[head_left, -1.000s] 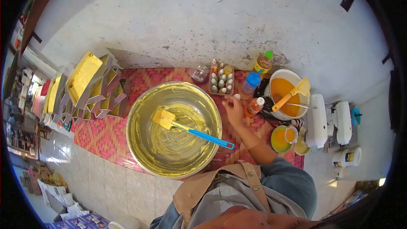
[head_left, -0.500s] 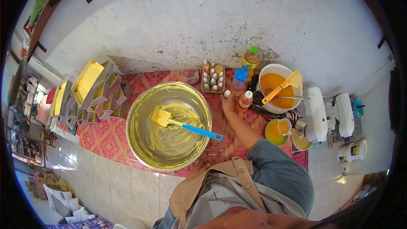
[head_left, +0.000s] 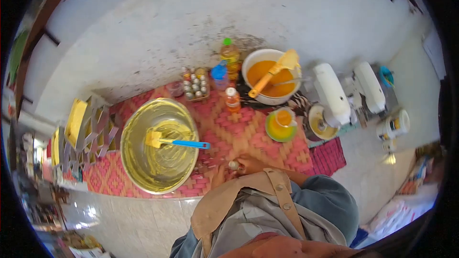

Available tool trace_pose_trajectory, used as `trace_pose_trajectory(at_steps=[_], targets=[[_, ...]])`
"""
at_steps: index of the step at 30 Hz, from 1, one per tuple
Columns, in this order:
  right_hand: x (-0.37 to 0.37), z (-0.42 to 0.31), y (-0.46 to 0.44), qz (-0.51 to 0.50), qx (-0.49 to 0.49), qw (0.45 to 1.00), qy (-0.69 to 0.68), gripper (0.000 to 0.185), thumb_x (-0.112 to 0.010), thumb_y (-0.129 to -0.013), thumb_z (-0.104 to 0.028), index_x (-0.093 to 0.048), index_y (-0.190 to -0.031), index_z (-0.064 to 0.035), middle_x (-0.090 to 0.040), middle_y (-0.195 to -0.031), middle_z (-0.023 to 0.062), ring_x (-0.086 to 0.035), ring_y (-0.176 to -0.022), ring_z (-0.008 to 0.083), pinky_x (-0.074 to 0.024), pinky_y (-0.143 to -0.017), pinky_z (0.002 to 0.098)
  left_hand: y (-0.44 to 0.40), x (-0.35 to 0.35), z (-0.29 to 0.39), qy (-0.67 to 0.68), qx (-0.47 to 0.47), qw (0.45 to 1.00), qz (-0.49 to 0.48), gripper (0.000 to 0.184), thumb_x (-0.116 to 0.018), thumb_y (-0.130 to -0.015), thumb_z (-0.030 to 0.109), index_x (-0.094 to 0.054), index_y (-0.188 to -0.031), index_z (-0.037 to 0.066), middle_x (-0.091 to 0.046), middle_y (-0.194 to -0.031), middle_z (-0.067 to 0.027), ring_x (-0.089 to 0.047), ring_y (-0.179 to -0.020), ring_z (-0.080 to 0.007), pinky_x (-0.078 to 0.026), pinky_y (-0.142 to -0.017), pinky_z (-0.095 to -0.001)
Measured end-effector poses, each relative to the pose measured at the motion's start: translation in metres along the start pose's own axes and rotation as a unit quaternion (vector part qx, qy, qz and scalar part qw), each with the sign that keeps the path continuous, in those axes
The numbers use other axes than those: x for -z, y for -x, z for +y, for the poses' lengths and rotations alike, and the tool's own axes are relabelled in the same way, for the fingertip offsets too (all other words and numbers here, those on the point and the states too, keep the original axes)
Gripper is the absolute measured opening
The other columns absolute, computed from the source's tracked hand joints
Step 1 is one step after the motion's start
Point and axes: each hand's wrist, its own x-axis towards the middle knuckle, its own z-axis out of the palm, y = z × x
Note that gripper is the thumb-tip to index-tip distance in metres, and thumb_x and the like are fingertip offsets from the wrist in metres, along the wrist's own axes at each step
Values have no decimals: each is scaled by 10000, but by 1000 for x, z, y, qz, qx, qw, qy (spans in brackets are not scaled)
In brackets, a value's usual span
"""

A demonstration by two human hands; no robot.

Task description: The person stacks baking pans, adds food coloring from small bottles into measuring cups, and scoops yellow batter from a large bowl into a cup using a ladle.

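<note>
My right hand (head_left: 249, 165) is closed around a small bottle with a pale cap (head_left: 234, 165), close to my apron at the table's front edge. My left hand (head_left: 219, 177) is just left of the bottle; its fingers are blurred and partly hidden, so I cannot tell whether they touch it. To the left stands a large metal bowl (head_left: 136, 172) smeared with yellow batter. A spatula with a blue handle (head_left: 191, 144) lies across it, its yellow-coated head inside.
Behind are a box of small bottles (head_left: 197, 96), an orange bottle (head_left: 232, 101), a blue-lidded jug (head_left: 220, 77) and an oil bottle (head_left: 230, 57). A white bucket (head_left: 248, 62) of orange liquid, a green bowl (head_left: 270, 136) and stand mixers (head_left: 332, 95) stand right; batter-filled tins (head_left: 76, 119) stand left.
My right hand has brought the small bottle from beside the bottle box back towards my body, near my left hand. The view has swung to the right.
</note>
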Motion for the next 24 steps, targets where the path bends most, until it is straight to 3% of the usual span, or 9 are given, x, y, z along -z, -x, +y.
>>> trace_pose_trajectory(at_steps=[2, 3, 5, 12, 14, 16, 20, 24], targets=[[-10, 30, 28, -106, 11, 994, 17, 517, -603, -747, -343, -493, -1144, -30, -475, -1110, 170, -432, -1089, 328, -380, -885, 397, -4, -26, -30, 105, -27, 983, -147, 436, -678, -729, 68, -529, -1138, 51, -484, -1145, -145, -549, -952, -253, -470, -792, -318], [-11, 40, 37, -71, 26, 997, 17, 573, -636, -719, -333, -470, -1180, -37, -483, -1073, 177, -440, -1079, 327, -383, -880, 394, -8, -31, -12, 107, -33, 979, -168, 436, -678, -729, 68, -529, -1138, 51, -484, -1145, -145, -549, -952, -253, -470, -792, -318], [12, 43, 58, -43, -13, 999, -17, 569, -636, -725, -332, -468, -1186, -42, -479, -1071, 184, -456, -1054, 326, -388, -869, 385, -20, -44, 21, 132, -49, 986, -94, 293, -647, -747, 53, -614, -1038, 49, -528, -1074, -109, -548, -956, -225, -464, -792, -305], [72, 37, 115, 78, -74, 988, -112, 505, -640, -756, -371, -514, -1147, -78, -522, -989, 155, -521, -939, 301, -427, -779, 365, -48, -89, 90, 140, -42, 979, -141, 265, -635, -761, 45, -641, -1025, 74, -596, -950, -68, -588, -848, -189, -471, -749, -279], [98, 35, 131, 59, -86, 990, -99, 507, -663, -749, -329, -506, -1150, -61, -524, -1018, 146, -526, -959, 280, -425, -797, 350, -58, -101, 104, 72, -71, 979, -176, 224, -636, -769, 65, -654, -993, 71, -614, -919, -102, -598, -818, -193, -472, -726, -270], [113, 45, 146, 39, -95, 991, -84, 513, -686, -742, -287, -498, -1154, -44, -526, -1047, 138, -532, -980, 260, -423, -815, 336, -62, -122, 108, 91, -55, 976, -188, 210, -629, -777, 74, -654, -985, 60, -618, -919, -113, -599, -823, -194, -471, -724, -267], [137, 59, 172, 78, -123, 971, -191, 545, -705, -728, -304, -501, -1171, -60, -555, -1065, 116, -538, -983, 228, -422, -829, 314, -68, -147, 142, 162, -27, 963, -213, 198, -586, -799, 68, -644, -976, 2, -611, -960, -122, -592, -860, -180, -469, -750, -262], [156, 58, 187, 84, -157, 948, -263, 579, -731, -705, -281, -498, -1187, -61, -567, -1090, 96, -531, -1001, 189, -411, -853, 292, -67, -162, 165, 166, -4, 967, -194, 209, -587, -818, 112, -636, -994, 12, -619, -982, -133, -597, -902, -215, -456, -796, -271]])
